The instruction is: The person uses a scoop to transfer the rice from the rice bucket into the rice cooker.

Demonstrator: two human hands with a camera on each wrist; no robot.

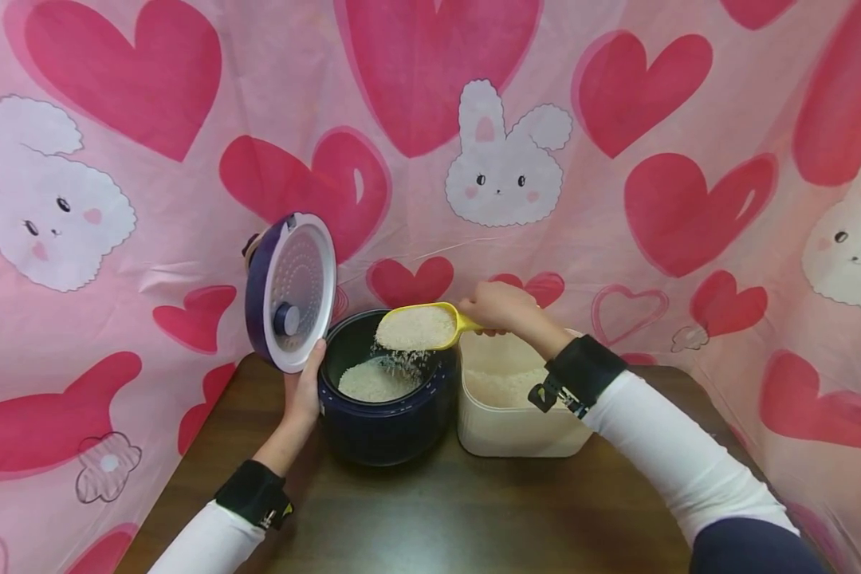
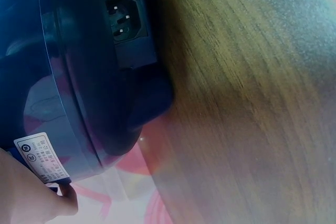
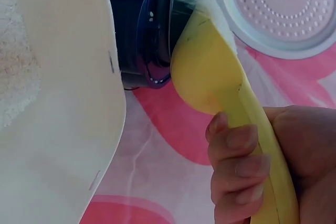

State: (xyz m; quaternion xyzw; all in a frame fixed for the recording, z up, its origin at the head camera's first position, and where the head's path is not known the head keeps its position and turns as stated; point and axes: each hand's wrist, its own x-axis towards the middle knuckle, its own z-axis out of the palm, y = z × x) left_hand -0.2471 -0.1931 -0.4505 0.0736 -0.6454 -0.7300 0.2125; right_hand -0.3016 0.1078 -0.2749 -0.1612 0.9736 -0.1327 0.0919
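A dark blue rice cooker (image 1: 387, 434) stands with its lid (image 1: 301, 291) raised on the left, and a mound of white rice (image 1: 376, 381) lies in its pot. My right hand (image 1: 502, 307) grips the handle of a yellow scoop (image 3: 215, 72), fingers curled round it. The scoop, loaded with rice, is tilted over the pot, and grains fall from its edge. My left hand (image 1: 303, 395) holds the lid low near the hinge, thumb along its white rim, other fingers mostly hidden. In the left wrist view, that hand shows beside the cooker's label (image 2: 42, 156).
Right of the cooker, a cream container (image 1: 524, 434) with rice inside stands close beside it, under my right forearm. Both sit on a dark wooden table (image 1: 402, 518). A pink cloth (image 1: 416, 215) with hearts and rabbits hangs behind. A power socket (image 2: 126, 17) is on the cooker's side.
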